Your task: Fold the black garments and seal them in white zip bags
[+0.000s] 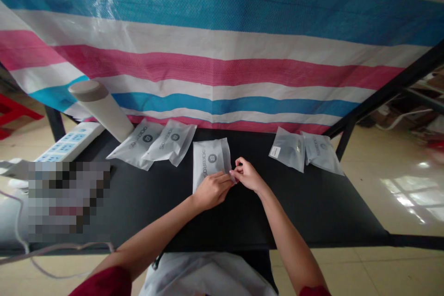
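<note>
A frosted plastic bag with a dark logo [210, 157] lies on the black table in front of me. My left hand [213, 189] rests over its lower right part, fingers together and pinching near the bag's right edge. Just to the right, my right hand [245, 174] is closed in a pinch at the same edge, close to the left fingertips. The bag's lower right corner is partly hidden by my fingers.
Two similar bags [138, 142] [173, 141] lie at the back left beside a white bottle [110, 113] and a power strip [71, 141]. Two more [290, 149] [322, 151] lie at the back right. A striped sheet [215, 71] hangs behind the table [305, 212].
</note>
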`<state>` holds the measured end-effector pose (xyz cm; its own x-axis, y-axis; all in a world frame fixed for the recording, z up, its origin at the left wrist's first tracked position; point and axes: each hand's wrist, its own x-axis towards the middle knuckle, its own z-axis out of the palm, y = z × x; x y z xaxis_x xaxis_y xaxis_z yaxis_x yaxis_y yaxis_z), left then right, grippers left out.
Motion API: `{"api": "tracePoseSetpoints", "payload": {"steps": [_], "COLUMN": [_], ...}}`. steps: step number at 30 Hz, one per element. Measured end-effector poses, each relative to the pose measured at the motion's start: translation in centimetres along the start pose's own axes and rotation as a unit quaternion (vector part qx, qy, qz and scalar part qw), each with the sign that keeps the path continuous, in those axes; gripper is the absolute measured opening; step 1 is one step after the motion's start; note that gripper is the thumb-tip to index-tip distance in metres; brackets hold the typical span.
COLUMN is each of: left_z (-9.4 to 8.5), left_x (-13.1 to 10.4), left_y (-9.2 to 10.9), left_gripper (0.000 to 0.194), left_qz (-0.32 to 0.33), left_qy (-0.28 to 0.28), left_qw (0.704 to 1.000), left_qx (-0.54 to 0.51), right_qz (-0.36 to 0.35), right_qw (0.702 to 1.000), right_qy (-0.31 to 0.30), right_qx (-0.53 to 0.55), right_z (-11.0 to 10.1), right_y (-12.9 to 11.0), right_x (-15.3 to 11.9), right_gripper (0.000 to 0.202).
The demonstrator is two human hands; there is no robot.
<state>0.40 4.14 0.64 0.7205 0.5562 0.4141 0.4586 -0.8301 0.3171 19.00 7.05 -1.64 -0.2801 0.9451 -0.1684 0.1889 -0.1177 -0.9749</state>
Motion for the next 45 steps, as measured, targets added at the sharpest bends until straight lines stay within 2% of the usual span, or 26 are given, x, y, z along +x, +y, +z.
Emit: {"api": "tracePoseSetpoints", "payload": {"steps": [3, 7, 10, 12, 14, 16, 19, 22, 24, 26, 28, 30, 31, 35, 37, 39, 41, 42, 43, 45], "left_z": [0.8, 1.5, 1.0, 0.4, -0.2, -0.6, -1.2, -2.1, -2.7, -2.9, -2.8, -2.4, -2.3, -2.0, -2.1, -2.2, -2.3, -2.3, -2.2, -2.2], "left_x": [-0.3, -0.8, -0.8, -0.9, -1.3, -2.3, -4.6, -7.1, -8.5, -9.4, -10.1, -10.3, -10.4, -10.3, -10.3, -10.3, -10.3, -10.3, -10.3, -10.3], "left_y": [2.1, 5.1, 6.0, 6.0, 6.0, 5.9, 5.8, 5.6, 5.2, 4.7, 4.3, 3.9, 3.8, 3.9, 4.0, 4.1, 4.1, 4.0, 4.0, 3.8], "left_gripper": [0.025, 0.022, 0.020, 0.019, 0.015, 0.011, 0.011, 0.015, 0.014, 0.009, 0.006, 0.014, 0.016, 0.015, 0.014, 0.014, 0.013, 0.014, 0.014, 0.013], "left_qz": [0.030, 0.111, 0.141, 0.153, 0.163, 0.154, 0.085, -0.028, -0.112, -0.195, -0.263, -0.301, -0.311, -0.314, -0.311, -0.312, -0.316, -0.318, -0.320, -0.322], "left_qy": [-0.001, -0.022, -0.030, -0.040, -0.066, -0.098, -0.116, -0.071, 0.002, 0.115, 0.236, 0.315, 0.331, 0.306, 0.289, 0.282, 0.279, 0.278, 0.275, 0.265], "left_qw": [0.999, 0.991, 0.986, 0.984, 0.981, 0.981, 0.986, 0.991, 0.987, 0.967, 0.929, 0.892, 0.882, 0.885, 0.890, 0.890, 0.889, 0.888, 0.888, 0.889], "left_qx": [-0.025, -0.076, -0.089, -0.083, -0.075, -0.072, -0.081, -0.112, -0.120, -0.113, -0.111, -0.122, -0.130, -0.158, -0.167, -0.173, -0.178, -0.180, -0.183, -0.187], "right_qz": [-0.018, -0.041, -0.022, 0.000, 0.034, 0.074, 0.111, 0.104, 0.085, 0.062, 0.040, 0.021, 0.010, -0.040, -0.049, -0.017, 0.008, 0.009, 0.004, -0.008], "right_qw": [0.995, 0.963, 0.962, 0.972, 0.986, 0.996, 0.987, 0.969, 0.963, 0.971, 0.981, 0.983, 0.982, 0.968, 0.969, 0.984, 0.998, 0.999, 0.999, 0.996], "right_qy": [0.091, 0.246, 0.266, 0.234, 0.165, 0.049, -0.117, -0.225, -0.255, -0.232, -0.187, -0.157, -0.148, -0.152, -0.135, -0.092, -0.052, -0.033, -0.013, 0.042], "right_qx": [-0.040, -0.103, -0.067, -0.031, -0.007, -0.001, -0.023, -0.016, -0.003, 0.009, 0.038, 0.089, 0.116, 0.195, 0.202, 0.149, 0.045, -0.009, -0.044, -0.077], "right_z": [-1.0, -3.4, -4.4, -4.5, -4.4, -4.2, -4.0, -3.4, -3.0, -2.7, -2.2, -1.1, -0.3, 5.0, 7.7, 9.3, 9.3, 8.4, 7.1, 2.8], "right_y": [0.8, 1.7, 2.0, 1.7, 1.1, 0.3, -1.0, -2.0, -2.8, -3.9, -5.5, -7.8, -9.2, -14.0, -15.0, -14.6, -13.2, -12.2, -11.2, -9.5], "right_x": [0.6, 1.2, 1.4, 1.3, 0.9, 0.5, 0.2, 0.5, 1.0, 2.0, 3.3, 5.1, 6.1, 10.6, 12.4, 13.4, 13.5, 13.2, 12.7, 11.2], "right_gripper": [0.037, 0.036, 0.037, 0.044, 0.054, 0.054, 0.044, 0.042, 0.043, 0.042, 0.041, 0.041, 0.040, 0.028, 0.017, 0.011, 0.011, 0.012, 0.012, 0.010]}}
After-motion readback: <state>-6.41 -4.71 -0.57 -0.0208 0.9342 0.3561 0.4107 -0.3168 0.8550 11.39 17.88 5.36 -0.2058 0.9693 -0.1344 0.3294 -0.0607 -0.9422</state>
